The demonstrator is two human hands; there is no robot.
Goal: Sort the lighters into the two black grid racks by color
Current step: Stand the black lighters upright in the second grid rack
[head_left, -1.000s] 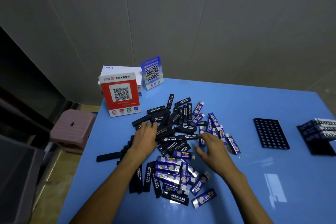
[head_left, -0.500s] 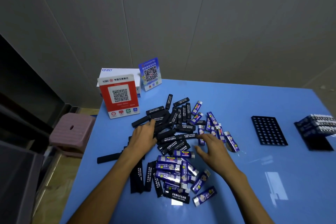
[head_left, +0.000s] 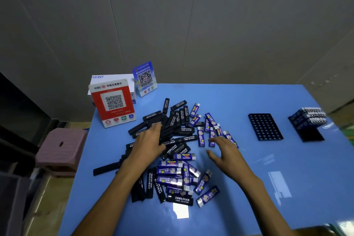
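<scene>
A loose heap of several black lighters [head_left: 173, 120] and several blue lighters [head_left: 169, 171] lies on the blue table [head_left: 287, 188]. My left hand [head_left: 148, 142] rests flat on the black lighters at the heap's left, fingers straight. My right hand [head_left: 225, 152] hovers with spread fingers just right of the heap, next to the blue lighters [head_left: 211, 132], holding nothing. An empty black grid rack [head_left: 265, 126] lies to the right. A second black rack [head_left: 311, 131] at the far right holds rows of blue lighters [head_left: 308, 118] in its far part.
A red QR-code stand [head_left: 113, 102], a white box [head_left: 112, 78] behind it and a blue QR-code stand [head_left: 145, 78] occupy the table's far left corner. A pink stool [head_left: 61, 148] stands on the floor left of the table.
My right hand has shifted right, away from the black lighters toward the blue ones. My left hand has stayed on the black lighters.
</scene>
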